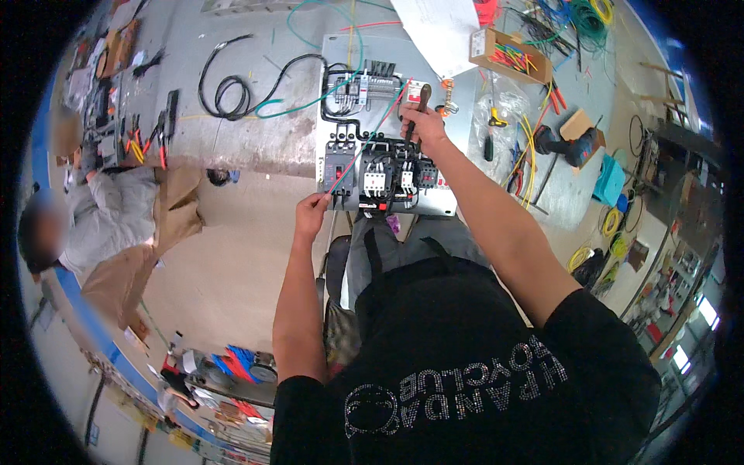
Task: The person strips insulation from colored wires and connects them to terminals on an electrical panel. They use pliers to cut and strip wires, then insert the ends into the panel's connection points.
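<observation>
A metal mounting plate (387,48) lies at the table's near edge, fitted with a dark circuit breaker (339,175), contactors (375,183) and a row of terminal blocks (380,91). My left hand (311,215) is closed at the plate's near left corner, its fingertips pinching the end of a thin red wire (356,158). That wire slants up and right across the components. Over the plate's right half, my right hand (425,128) grips a dark hand tool (424,94) with a brownish end; its exact kind cannot be made out. Part of the tool is hidden by my fingers.
Black cable (232,97) lies coiled left of the plate. A paper sheet (435,35) and a cardboard box (535,71) of coloured pieces are at the far right. Red-handled pliers (559,98) rest beside the box. A person (116,221) works at the left.
</observation>
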`<act>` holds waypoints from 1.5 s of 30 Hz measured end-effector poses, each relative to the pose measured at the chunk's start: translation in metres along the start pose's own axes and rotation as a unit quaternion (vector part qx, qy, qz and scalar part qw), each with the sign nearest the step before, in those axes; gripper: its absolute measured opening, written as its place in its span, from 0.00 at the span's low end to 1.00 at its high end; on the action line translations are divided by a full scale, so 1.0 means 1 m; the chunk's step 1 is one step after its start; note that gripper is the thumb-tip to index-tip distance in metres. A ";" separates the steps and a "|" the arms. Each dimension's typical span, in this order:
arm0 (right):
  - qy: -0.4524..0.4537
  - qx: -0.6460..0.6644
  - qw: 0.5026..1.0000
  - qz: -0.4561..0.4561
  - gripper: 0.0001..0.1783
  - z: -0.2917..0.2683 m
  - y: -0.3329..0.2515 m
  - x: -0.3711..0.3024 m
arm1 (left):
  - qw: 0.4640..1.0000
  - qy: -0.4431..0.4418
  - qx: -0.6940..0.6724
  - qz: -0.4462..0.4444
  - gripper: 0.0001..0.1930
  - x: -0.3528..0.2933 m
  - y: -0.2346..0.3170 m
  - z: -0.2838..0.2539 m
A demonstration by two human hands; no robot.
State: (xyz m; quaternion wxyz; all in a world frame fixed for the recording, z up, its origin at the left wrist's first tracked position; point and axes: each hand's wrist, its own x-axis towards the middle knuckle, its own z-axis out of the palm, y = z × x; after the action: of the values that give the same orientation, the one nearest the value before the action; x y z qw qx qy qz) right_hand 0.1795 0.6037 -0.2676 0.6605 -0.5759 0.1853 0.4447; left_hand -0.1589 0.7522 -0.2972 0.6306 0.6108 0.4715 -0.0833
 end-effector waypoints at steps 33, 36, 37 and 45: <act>0.073 -0.125 0.988 -0.049 0.09 -0.124 0.005 -0.103 | 0.998 -0.015 0.052 -0.037 0.14 0.004 0.010 0.000; 0.074 -0.126 0.987 -0.060 0.09 -0.116 0.012 -0.092 | 0.998 -0.010 0.045 -0.048 0.14 0.003 0.013 0.004; 0.067 -0.163 0.982 -0.064 0.08 -0.114 0.014 -0.093 | 0.998 -0.005 0.043 -0.052 0.14 0.003 0.013 0.003; 0.048 -0.368 0.926 -0.072 0.18 -0.095 0.008 -0.056 | 0.998 -0.011 0.049 -0.027 0.13 0.002 0.012 0.003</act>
State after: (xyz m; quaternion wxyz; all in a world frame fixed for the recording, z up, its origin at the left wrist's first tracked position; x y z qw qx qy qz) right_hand 0.1688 0.4947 -0.2554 0.4231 -0.8108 -0.0019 0.4045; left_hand -0.1479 0.7532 -0.2907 0.6022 0.6271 0.4766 -0.1301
